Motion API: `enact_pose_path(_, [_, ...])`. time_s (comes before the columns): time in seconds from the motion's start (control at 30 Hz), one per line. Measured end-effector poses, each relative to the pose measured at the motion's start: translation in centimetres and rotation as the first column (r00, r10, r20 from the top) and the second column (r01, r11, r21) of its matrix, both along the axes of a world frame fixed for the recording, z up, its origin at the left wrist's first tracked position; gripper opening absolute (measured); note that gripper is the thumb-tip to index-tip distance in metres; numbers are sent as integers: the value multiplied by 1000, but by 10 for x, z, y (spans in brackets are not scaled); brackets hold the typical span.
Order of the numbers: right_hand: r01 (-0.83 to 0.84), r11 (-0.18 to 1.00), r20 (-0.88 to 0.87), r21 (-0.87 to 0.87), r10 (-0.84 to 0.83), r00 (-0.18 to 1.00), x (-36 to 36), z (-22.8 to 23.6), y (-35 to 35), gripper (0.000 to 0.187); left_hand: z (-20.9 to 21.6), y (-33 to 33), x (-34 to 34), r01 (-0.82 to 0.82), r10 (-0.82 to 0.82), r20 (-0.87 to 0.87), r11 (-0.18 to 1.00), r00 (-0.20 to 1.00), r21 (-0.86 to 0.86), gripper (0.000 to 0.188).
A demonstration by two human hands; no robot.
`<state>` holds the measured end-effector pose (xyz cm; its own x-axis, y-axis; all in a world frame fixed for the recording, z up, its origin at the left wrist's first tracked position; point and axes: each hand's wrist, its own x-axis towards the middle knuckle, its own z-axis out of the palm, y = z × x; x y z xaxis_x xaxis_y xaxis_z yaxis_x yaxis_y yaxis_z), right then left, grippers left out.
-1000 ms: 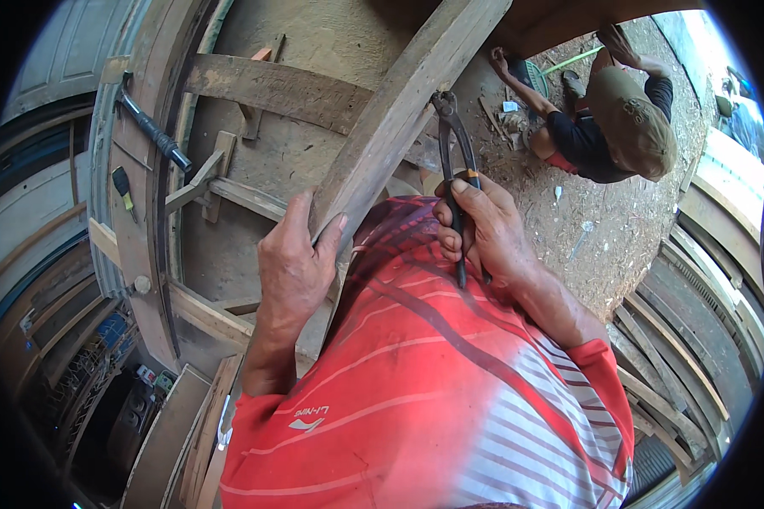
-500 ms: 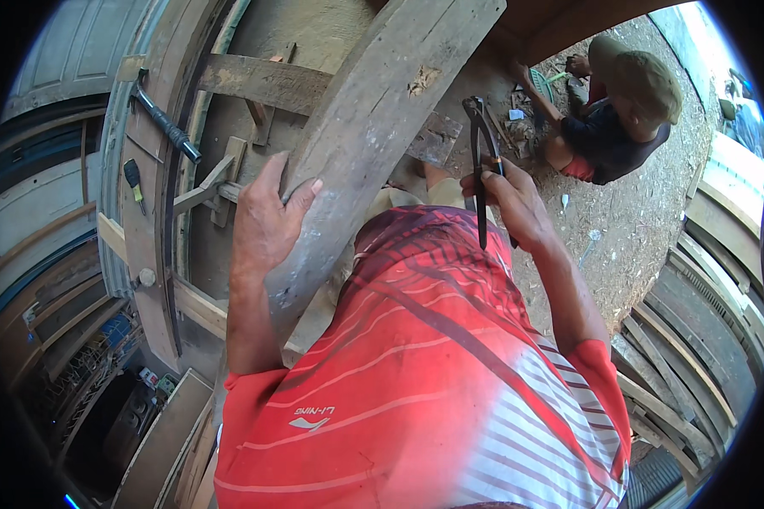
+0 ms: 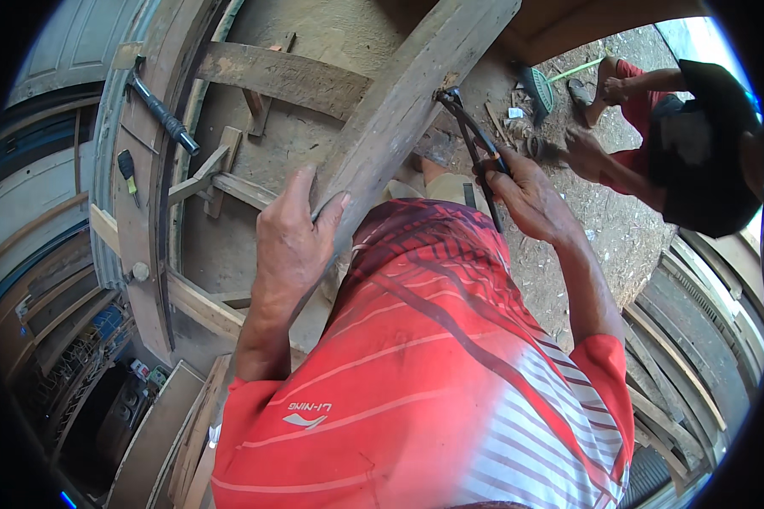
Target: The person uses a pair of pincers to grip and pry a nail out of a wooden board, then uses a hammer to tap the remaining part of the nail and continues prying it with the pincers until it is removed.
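A long weathered wooden beam (image 3: 390, 127) slants from my lap up toward the top of the view. My left hand (image 3: 293, 237) grips its near part, thumb on the upper side and fingers over the left edge. In my right hand (image 3: 530, 191) are dark pincers (image 3: 471, 136), held by the handles. Their jaws touch the right side of the beam at a small splintered spot; whether they bite on a nail is too small to tell.
A hammer (image 3: 165, 114) and a screwdriver (image 3: 128, 176) lie on the wooden frame at left. Another person (image 3: 696, 153) crouches at right, near a green long-handled broom (image 3: 539, 89). Planks (image 3: 679, 365) are stacked at lower right. A crosspiece (image 3: 284, 76) runs behind the beam.
The pincers have moved up and left onto the beam. The beam has turned, showing a narrower face, and my left hand has shifted right with it. The other person has moved right.
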<state>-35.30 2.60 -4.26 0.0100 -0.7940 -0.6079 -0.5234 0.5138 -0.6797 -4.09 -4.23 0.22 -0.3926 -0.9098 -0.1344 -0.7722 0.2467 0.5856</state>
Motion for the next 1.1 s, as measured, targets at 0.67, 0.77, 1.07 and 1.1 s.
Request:
enact_pose_path(0.67, [-308,924,-431,-226,189,882,-3,2,-4,45,-4,2,1,-10,11,-58,1000,998,12,47])
enact_pose_path(0.77, [-289,928,-381,-238,184,906,-5,1,-8,35,-3,1,1,-2,3,-46,1000,999,15,47])
enact_pose_path(1.07, [-455,877,-540,-152,312,782,-32,-1,-32,27,-2,0,1,43,-45,31,998,999,52,51])
enact_pose_path(1.1, [-486,863,-565,-140,334,755,-38,-1,-34,26,-1,2,0,32,-34,31,997,999,72,52])
